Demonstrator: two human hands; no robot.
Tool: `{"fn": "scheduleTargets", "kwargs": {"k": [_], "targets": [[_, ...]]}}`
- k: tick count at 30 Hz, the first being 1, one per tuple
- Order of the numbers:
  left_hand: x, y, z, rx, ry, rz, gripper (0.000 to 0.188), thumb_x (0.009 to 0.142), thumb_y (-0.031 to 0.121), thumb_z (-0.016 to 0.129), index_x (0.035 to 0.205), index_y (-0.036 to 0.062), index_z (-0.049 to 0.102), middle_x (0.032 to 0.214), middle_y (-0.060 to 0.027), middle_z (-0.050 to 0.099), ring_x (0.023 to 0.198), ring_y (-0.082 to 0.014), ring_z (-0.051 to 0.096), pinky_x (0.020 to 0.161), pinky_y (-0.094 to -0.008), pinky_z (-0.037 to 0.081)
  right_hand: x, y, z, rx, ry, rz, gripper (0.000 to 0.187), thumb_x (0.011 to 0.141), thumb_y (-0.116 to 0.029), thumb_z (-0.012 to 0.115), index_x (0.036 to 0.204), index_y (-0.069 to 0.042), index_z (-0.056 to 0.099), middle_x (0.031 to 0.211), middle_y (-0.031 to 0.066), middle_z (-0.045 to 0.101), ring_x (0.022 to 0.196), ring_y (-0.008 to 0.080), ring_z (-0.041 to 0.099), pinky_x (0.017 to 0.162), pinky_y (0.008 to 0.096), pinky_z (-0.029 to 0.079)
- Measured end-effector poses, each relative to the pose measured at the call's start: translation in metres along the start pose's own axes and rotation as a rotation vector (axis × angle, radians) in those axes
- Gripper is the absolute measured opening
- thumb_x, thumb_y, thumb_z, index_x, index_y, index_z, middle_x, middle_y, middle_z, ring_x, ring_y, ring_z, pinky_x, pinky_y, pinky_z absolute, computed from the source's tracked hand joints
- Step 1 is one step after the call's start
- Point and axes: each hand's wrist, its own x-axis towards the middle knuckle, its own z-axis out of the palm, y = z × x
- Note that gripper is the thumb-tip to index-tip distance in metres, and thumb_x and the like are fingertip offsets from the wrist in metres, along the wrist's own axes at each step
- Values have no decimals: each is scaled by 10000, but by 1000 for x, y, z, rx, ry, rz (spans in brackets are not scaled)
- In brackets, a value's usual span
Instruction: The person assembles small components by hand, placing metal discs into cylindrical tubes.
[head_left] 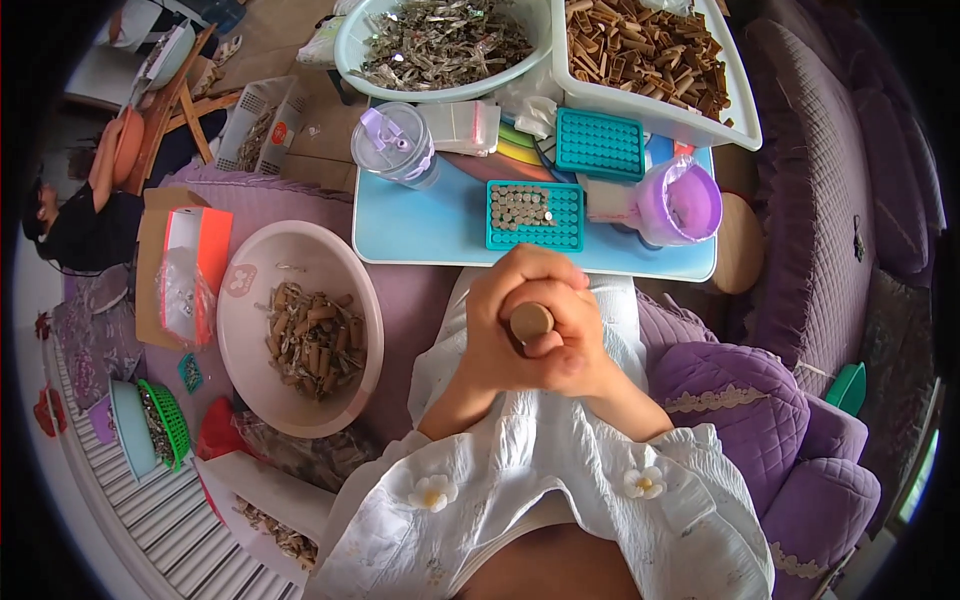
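My left hand (488, 342) and my right hand (587, 345) are clasped together above my lap, fingers wrapped around a small brown cylinder, apparently a cardboard tube (531, 321). Only its round end shows; the rest lies hidden inside my hands. Just beyond them, on a blue folding table (430, 225), sits a teal peg-hole tray (570, 215) with small round grey-brown pieces (520, 205) filling part of it. To my left, a pink basin (350, 262) holds many brown tubes (315, 335) mixed with clear film.
A second teal tray (600, 142), a lidded clear cup (392, 145) and a purple cup (680, 205) stand on the table. Behind are a basin of shiny scraps (440, 45) and a white bin of brown curled pieces (650, 60). An orange box (210, 265) stands left; another person (90, 225) sits far left.
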Motion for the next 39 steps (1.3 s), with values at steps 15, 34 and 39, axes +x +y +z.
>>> {"fn": "scheduleTargets", "kwargs": {"k": [15, 34, 39], "targets": [[12, -18, 25, 552, -61, 83, 340, 766, 103, 498, 1081, -2, 429, 1109, -199, 428, 987, -333, 448, 824, -372, 370, -2, 21, -32, 973, 173, 431, 474, 844, -493, 305, 1092, -90, 339, 903, 13, 442, 777, 96, 450, 677, 229, 402], [7, -36, -4, 24, 193, -201, 293, 858, 137, 435, 1118, 15, 381, 1079, -123, 480, 986, -197, 481, 829, -280, 366, -12, 109, -205, -1327, 262, 621, 125, 695, -76, 511, 751, 0, 593, 727, 193, 576, 690, 340, 565, 623, 386, 453], [6, -35, -6, 27, 206, -244, 288, 855, 125, 436, 1119, 19, 386, 1070, -119, 482, 975, -198, 486, 838, -290, 369, 4, 128, -208, -1391, 18, 775, 148, 691, -78, 491, 732, 17, 597, 741, 236, 566, 715, 363, 564, 601, 401, 468]]}}
